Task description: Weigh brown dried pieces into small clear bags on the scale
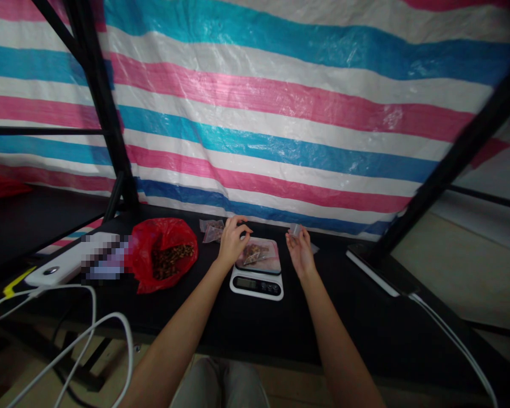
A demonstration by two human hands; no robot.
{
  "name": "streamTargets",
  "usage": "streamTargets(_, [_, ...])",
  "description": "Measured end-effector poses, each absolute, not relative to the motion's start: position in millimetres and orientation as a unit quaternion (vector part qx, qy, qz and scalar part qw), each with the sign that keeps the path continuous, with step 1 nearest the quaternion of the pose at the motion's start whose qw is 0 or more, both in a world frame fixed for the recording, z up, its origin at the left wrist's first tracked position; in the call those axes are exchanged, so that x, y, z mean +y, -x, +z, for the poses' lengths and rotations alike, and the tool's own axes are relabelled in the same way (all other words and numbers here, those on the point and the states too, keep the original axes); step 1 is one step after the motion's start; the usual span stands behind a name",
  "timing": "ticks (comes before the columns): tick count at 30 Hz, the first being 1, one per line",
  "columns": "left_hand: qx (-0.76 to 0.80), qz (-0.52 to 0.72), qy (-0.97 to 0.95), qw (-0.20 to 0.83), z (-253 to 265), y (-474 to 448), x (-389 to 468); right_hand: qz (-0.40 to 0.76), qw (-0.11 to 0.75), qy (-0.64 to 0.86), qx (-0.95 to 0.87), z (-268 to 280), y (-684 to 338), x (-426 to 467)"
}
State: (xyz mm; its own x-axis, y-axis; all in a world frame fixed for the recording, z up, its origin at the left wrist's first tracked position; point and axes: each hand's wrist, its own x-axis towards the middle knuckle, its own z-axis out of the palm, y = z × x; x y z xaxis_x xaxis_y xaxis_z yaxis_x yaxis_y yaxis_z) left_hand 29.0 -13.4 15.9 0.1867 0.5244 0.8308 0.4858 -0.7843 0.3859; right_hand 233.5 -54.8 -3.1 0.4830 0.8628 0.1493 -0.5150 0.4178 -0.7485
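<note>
A white kitchen scale [256, 287] with a dark display stands on the black table in front of me. On its platform lies a clear plastic bag [256, 255] of brown dried pieces. My left hand [233, 242] is at the platform's left edge, fingers curled and thumb and fingertip pinched together. Whatever is between them, if anything, is too small to make out. To the right of the scale, my right hand [300, 252] is turned palm up and holds a small clear plastic bag [295, 229] in its fingertips.
An open red plastic bag [164, 226] of brown dried pieces sits left of the scale. Small filled clear bags [212, 229] lie behind my left hand. A white power bank [63, 266] with cables is far left, a phone-like device [374, 272] far right. A striped tarp [280, 130] hangs behind.
</note>
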Motion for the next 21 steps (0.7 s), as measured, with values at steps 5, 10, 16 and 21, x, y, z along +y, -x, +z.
streamTargets(5, [0.321,0.542,-0.777,0.018,17,-28,-15,0.407,0.791,0.359,-0.282,-1,-232,-56])
streamTargets(10, [0.300,0.522,-0.799,-0.002,21,-25,-22,0.225,0.841,0.414,-0.265,17,-228,-70])
streamTargets(16, [0.366,0.576,-0.731,-0.006,33,5,-66,0.025,0.798,0.409,-0.442,38,-196,-92])
streamTargets(21, [0.516,0.636,-0.573,0.005,15,57,-133,0.072,0.609,0.446,-0.652,27,-147,-94])
